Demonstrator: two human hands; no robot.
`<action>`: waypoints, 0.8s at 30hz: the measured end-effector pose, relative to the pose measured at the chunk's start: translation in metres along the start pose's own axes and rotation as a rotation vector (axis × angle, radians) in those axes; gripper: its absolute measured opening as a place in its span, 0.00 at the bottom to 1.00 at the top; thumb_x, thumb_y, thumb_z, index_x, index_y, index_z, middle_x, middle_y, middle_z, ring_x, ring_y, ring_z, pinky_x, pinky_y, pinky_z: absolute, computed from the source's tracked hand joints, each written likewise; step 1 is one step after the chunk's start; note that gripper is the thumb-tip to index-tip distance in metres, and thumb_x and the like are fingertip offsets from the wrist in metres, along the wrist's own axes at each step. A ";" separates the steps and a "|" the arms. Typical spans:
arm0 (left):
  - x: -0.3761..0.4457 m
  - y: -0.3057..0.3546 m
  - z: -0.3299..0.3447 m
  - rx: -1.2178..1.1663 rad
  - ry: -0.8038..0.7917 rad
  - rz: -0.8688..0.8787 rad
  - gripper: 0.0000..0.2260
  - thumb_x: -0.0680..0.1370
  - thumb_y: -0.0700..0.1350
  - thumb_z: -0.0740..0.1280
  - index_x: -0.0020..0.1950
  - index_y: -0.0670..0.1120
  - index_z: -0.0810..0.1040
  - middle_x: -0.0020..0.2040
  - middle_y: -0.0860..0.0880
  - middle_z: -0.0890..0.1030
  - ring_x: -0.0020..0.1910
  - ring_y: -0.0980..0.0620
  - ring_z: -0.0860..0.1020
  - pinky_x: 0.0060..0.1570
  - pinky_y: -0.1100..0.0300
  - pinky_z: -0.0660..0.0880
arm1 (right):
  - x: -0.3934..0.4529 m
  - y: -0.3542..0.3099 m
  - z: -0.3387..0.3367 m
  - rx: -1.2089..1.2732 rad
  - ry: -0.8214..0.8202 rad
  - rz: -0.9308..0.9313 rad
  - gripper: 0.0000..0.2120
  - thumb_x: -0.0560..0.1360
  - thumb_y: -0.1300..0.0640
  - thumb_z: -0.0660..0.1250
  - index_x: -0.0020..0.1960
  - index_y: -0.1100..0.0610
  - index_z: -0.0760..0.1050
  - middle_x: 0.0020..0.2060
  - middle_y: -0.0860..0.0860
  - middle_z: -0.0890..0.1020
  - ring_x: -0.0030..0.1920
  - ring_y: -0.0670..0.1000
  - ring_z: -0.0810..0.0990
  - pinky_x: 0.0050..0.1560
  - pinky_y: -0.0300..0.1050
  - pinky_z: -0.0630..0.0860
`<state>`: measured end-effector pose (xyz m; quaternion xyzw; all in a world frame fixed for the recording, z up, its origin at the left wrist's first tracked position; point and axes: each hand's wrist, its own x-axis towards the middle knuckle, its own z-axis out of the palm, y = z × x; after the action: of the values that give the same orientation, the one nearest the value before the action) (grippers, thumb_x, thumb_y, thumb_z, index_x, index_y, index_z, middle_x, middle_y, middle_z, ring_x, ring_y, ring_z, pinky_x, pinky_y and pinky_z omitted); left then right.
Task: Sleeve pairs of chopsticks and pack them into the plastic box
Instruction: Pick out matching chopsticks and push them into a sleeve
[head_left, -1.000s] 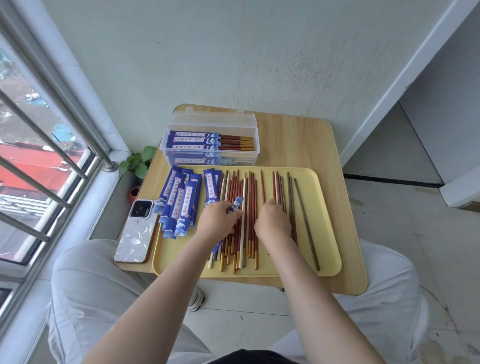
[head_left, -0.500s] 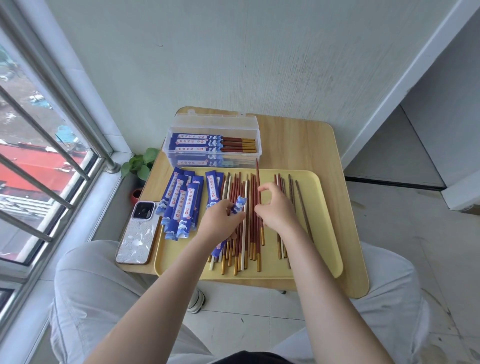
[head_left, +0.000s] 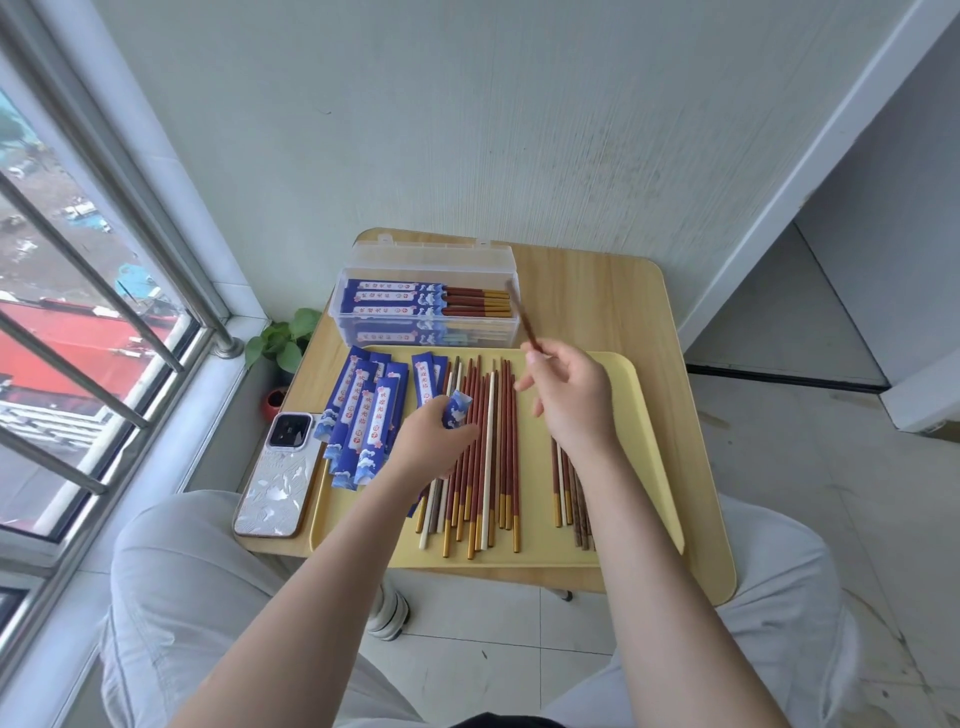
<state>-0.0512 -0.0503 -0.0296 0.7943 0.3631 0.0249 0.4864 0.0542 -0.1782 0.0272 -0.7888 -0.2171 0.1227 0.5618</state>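
A yellow tray (head_left: 639, 415) on the small wooden table holds several loose chopsticks (head_left: 488, 457), red-brown, white and dark. Blue paper sleeves (head_left: 363, 410) lie fanned on the tray's left side. My left hand (head_left: 431, 441) grips one blue sleeve (head_left: 457, 408) over the chopsticks. My right hand (head_left: 571, 400) pinches a red-brown chopstick (head_left: 522, 314), lifted and tilted up toward the box. The clear plastic box (head_left: 426, 332) stands behind the tray with several sleeved pairs inside, lid open at the back.
A phone (head_left: 275, 473) in a white case lies on the table's left edge beside the tray. A small potted plant (head_left: 283, 338) sits below near the window sill. A wall stands close behind the table; my knees are under its front edge.
My right hand has picked a red-brown chopstick out of the pile and raised it up and to the right. My left hand stays in place holding the sleeve.
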 end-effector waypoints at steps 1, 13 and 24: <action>0.000 -0.001 0.001 0.059 -0.001 0.009 0.08 0.79 0.49 0.69 0.47 0.44 0.76 0.34 0.48 0.76 0.30 0.52 0.75 0.35 0.56 0.77 | 0.001 0.001 0.000 -0.003 0.062 -0.033 0.08 0.83 0.54 0.63 0.57 0.53 0.80 0.34 0.46 0.81 0.29 0.43 0.74 0.33 0.38 0.73; -0.005 -0.007 0.006 0.398 0.067 -0.053 0.13 0.78 0.53 0.65 0.38 0.47 0.73 0.32 0.51 0.73 0.31 0.54 0.71 0.32 0.61 0.69 | 0.015 0.014 0.006 0.131 0.307 0.069 0.12 0.82 0.49 0.52 0.46 0.50 0.71 0.36 0.47 0.74 0.38 0.52 0.73 0.42 0.49 0.70; -0.001 0.003 0.012 0.158 0.069 0.029 0.10 0.77 0.51 0.70 0.43 0.44 0.78 0.31 0.51 0.73 0.29 0.55 0.69 0.31 0.61 0.68 | -0.001 0.007 0.013 -0.074 -0.361 0.292 0.10 0.84 0.59 0.55 0.59 0.59 0.74 0.37 0.53 0.83 0.28 0.49 0.78 0.26 0.41 0.71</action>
<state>-0.0455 -0.0602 -0.0333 0.8342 0.3688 0.0306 0.4089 0.0490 -0.1701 0.0162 -0.7970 -0.2022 0.3339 0.4608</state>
